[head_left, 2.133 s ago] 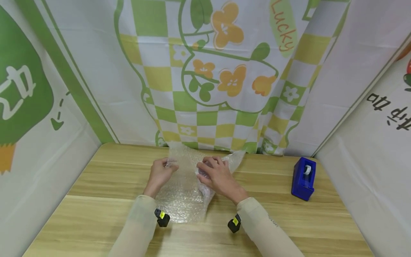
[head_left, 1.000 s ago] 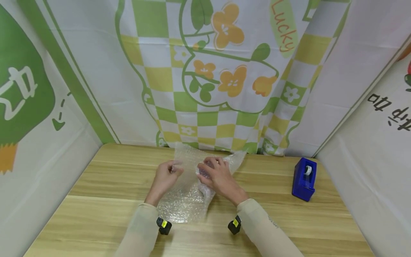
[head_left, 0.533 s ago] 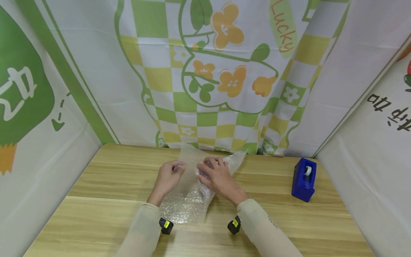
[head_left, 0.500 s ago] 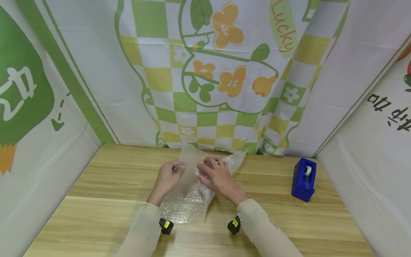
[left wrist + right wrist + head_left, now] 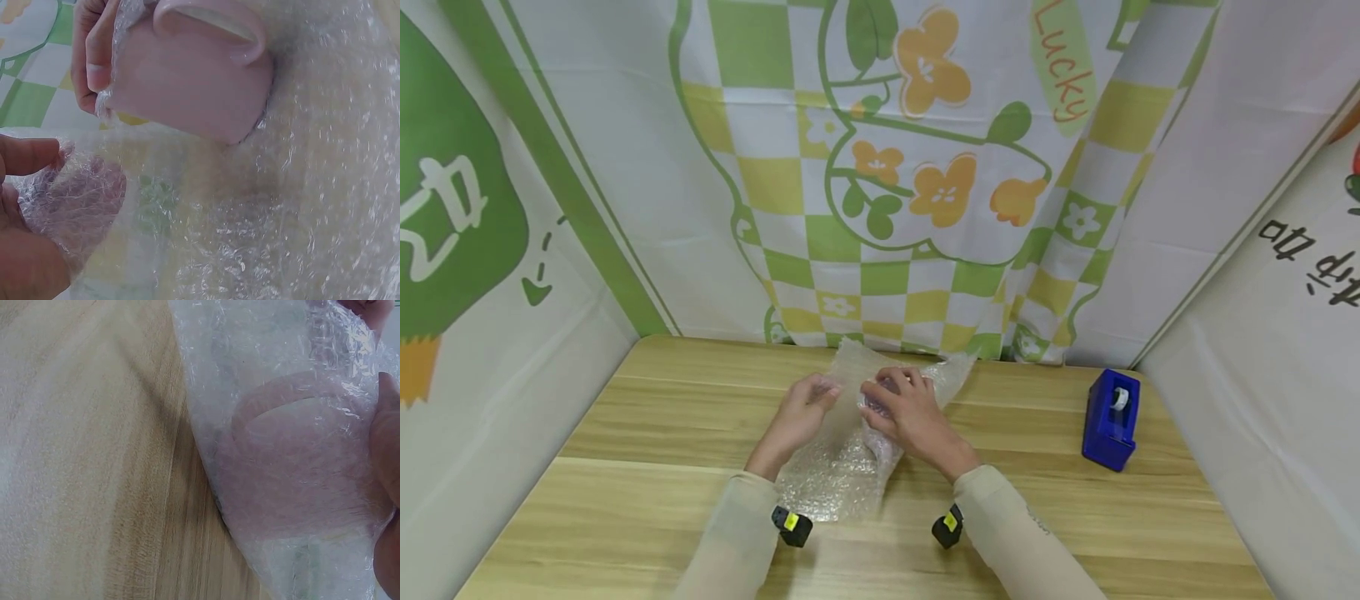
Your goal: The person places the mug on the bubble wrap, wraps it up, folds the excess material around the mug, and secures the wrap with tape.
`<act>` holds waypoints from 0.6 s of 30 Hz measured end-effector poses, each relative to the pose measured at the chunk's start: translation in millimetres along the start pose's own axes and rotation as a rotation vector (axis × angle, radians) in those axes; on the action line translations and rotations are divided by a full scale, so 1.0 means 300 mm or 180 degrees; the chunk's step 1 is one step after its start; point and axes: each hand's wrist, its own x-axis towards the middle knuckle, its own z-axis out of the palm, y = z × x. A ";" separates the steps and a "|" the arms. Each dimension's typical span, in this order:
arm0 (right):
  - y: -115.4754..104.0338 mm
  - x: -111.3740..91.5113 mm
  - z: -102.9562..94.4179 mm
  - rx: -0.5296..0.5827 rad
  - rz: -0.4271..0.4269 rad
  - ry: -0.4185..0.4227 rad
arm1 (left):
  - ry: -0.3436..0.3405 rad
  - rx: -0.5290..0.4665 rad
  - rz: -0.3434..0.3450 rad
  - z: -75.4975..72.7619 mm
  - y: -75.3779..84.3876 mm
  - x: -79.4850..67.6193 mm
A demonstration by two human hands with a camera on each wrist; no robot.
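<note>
Left wrist view: left hand [image 5: 801, 407] pinches bubble wrap [image 5: 312, 175]; right hand [image 5: 913, 410] curls its fingers round the mug [image 5: 187, 81].
Even, gentle tension should wrap snugly.

L sleeve [image 5: 726, 533] & R sleeve [image 5: 1015, 533] are running full-length in cream. L wrist cam [image 5: 799, 533] & R wrist cam [image 5: 943, 532], small blk boxes, are each showing a yellow sticker [image 5: 791, 521]. Tiny dk. lettering [image 5: 1038, 521] is marking R sleeve's outer side.

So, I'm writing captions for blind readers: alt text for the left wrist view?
A pink mug, handle showing, partly wrapped in bubble wrap; the right hand grips it through the wrap, the left hand holds the wrap's edge.
</note>
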 end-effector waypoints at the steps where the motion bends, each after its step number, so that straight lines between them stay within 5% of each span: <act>1: -0.001 0.000 0.000 0.0004 0.0001 0.0001 | -0.0026 -0.0081 -0.0017 0.001 0.002 -0.002; 10: 0.006 0.000 0.013 0.0202 -0.0027 0.0275 | -0.0227 -0.0580 -0.0065 0.014 0.006 -0.008; 18: -0.002 0.000 0.016 0.0565 0.0182 0.0541 | -0.0211 -0.0560 -0.0057 0.029 0.011 -0.005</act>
